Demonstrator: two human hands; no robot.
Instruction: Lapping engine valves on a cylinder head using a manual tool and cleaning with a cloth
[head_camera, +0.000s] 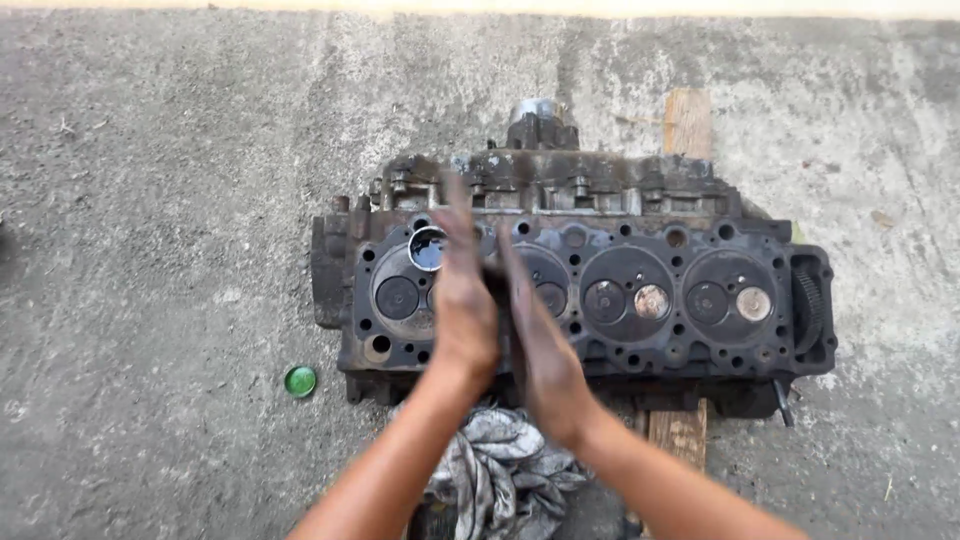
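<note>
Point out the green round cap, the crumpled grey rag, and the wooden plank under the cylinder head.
green round cap (300, 381), head view, centre of its top face.
crumpled grey rag (500, 465), head view, middle folds.
wooden plank (688, 122), head view, far end showing past the cylinder head.

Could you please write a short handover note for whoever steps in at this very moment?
Left hand and right hand: raised palm to palm over the cylinder head; whether anything sits between them cannot be told.
Cylinder head: lies face up on a wooden plank on the concrete floor, valves showing in the chambers.
Rag: crumpled below the wrists.
Green cap: on the floor, left of the head.
The head is still grimy.
</note>
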